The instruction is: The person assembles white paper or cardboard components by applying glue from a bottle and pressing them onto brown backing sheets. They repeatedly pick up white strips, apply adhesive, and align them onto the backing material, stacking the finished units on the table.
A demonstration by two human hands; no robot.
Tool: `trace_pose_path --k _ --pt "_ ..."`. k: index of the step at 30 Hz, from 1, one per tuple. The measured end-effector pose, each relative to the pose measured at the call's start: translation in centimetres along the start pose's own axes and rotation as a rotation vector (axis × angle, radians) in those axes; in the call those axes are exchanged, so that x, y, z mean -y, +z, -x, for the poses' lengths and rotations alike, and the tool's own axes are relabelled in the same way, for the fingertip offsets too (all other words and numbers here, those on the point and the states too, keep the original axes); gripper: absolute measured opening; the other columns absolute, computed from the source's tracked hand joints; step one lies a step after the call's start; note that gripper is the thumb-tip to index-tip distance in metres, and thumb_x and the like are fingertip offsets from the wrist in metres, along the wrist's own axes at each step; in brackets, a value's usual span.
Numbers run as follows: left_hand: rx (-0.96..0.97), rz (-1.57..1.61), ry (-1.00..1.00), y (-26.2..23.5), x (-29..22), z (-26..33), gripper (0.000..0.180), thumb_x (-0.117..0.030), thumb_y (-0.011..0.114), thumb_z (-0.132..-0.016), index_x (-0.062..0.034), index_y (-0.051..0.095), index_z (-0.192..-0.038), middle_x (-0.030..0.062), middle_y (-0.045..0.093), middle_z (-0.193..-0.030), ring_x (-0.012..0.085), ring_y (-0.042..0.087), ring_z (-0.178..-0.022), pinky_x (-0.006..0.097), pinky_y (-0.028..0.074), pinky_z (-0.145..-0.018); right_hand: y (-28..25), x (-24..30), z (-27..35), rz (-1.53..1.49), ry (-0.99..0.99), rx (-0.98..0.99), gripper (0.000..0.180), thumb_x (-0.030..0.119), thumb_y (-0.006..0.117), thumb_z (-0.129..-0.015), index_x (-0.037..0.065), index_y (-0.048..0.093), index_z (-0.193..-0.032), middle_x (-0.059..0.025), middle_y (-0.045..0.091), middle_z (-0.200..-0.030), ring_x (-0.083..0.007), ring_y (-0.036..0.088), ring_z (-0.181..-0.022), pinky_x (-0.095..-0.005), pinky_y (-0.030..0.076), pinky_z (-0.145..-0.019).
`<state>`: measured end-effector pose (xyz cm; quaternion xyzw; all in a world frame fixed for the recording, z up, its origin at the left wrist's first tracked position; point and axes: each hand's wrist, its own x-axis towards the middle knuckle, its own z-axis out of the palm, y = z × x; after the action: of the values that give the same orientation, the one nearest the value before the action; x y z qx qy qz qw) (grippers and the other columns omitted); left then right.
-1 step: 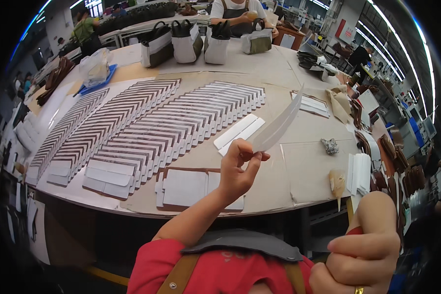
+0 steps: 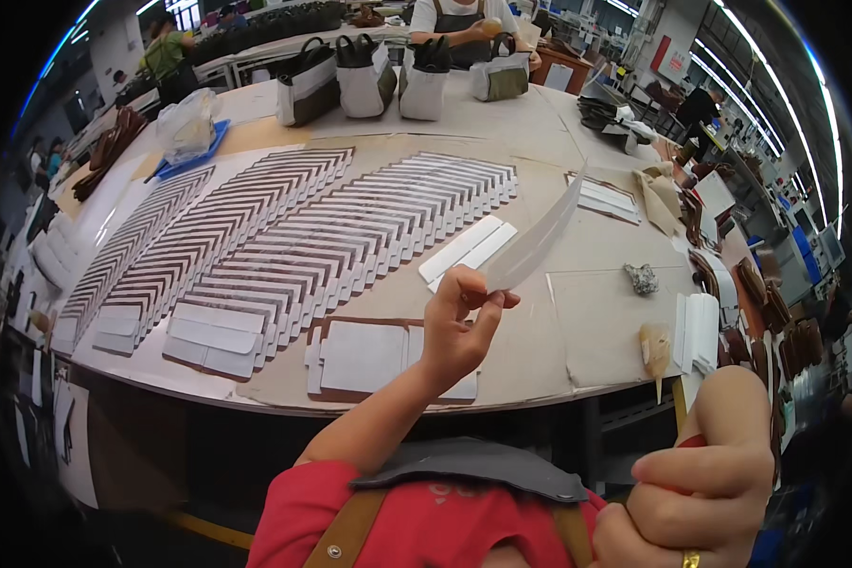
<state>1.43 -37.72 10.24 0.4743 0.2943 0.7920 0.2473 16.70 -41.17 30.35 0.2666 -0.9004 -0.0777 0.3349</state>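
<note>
My left hand [image 2: 462, 327] is raised over the table's front half, thumb and fingers pinching the lower end of a thin, curved white sheet [image 2: 537, 244]. The sheet tilts up to the right, clear of the tabletop. Close by lies a small stack of white strips [image 2: 469, 251]. Below the left hand, a flat brown piece with white panels [image 2: 360, 357] lies at the near edge, partly covered by my forearm. My right hand [image 2: 696, 483] is held up at the lower right, its fingers curled closed; whatever they may hold is hidden.
Overlapping rows of brown-edged white pieces [image 2: 350, 222] cover the table's left and middle. Several white-and-green bags [image 2: 366, 90] stand at the back. A glue-like cone [image 2: 654, 350], a grey lump [image 2: 641, 278] and white rolls [image 2: 698, 331] lie right. A person [image 2: 459, 28] stands across the table.
</note>
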Motion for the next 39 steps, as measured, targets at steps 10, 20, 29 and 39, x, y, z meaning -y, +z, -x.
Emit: trace_pose_path --k 10,20,29,39 --pt "-0.006 -0.137 0.132 -3.5 -4.3 2.8 0.014 0.011 0.049 -0.082 0.0004 0.043 -0.090 0.0096 0.052 -0.087 0.0167 0.063 -0.079 0.027 0.053 -0.072 3.7 4.2 -2.5 -0.008 0.153 -0.083 0.036 -0.001 0.052 -0.072 0.014 0.066 -0.102 0.0028 0.037 -0.056 -0.0084 0.034 -0.047 -0.0194 0.031 -0.045" --pt "0.018 -0.185 0.109 -3.0 -4.7 3.9 0.015 0.011 0.050 -0.081 0.0000 0.044 -0.090 0.0107 0.052 -0.087 0.0166 0.062 -0.080 0.025 0.051 -0.072 4.0 3.6 -1.9 0.043 0.134 -0.112 0.028 0.002 0.054 -0.073 0.013 0.065 -0.097 0.0022 0.040 -0.057 -0.0084 0.036 -0.047 -0.0196 0.032 -0.044" --pt "0.012 -0.205 0.038 -2.1 -4.3 4.2 0.016 0.012 0.050 -0.081 -0.0006 0.044 -0.090 0.0107 0.052 -0.087 0.0176 0.062 -0.079 0.025 0.051 -0.072 2.0 3.1 -0.1 0.138 0.152 -0.098 0.022 0.005 0.056 -0.074 0.012 0.065 -0.093 0.0017 0.042 -0.059 -0.0085 0.038 -0.048 -0.0197 0.033 -0.044" --pt "-0.024 -0.194 -0.041 -2.0 -3.6 3.8 0.012 0.007 0.050 -0.084 -0.0020 0.043 -0.090 0.0084 0.051 -0.084 0.0148 0.059 -0.072 0.026 0.050 -0.069 -0.9 3.6 2.1 0.271 0.191 -0.096 0.015 0.009 0.058 -0.075 0.010 0.064 -0.089 0.0011 0.045 -0.060 -0.0085 0.041 -0.048 -0.0199 0.034 -0.044"
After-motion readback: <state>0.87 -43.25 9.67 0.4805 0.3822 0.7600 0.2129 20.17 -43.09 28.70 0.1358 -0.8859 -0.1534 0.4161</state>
